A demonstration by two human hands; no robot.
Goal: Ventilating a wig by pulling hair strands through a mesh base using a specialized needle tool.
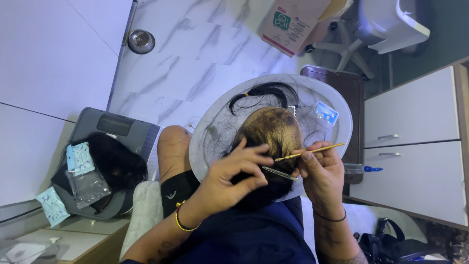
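A wig cap on a head form (274, 131), brownish net on top with black hair along the near side, rests on a round white tray (337, 142) on my lap. My left hand (229, 178) pinches a section of the black hair against the cap. My right hand (320, 171) holds a thin gold hook needle (312, 150) with its tip at the cap. A silver hair clip (279, 173) sits in the hair between my hands. A loose black hair bundle (264, 93) lies at the tray's far side.
A small blue packet (326, 113) lies on the tray. A grey bin (105, 161) at left holds black hair and plastic packets. White drawers (415, 146) stand at right, a cardboard box (293, 22) and a chair base beyond, on marble floor.
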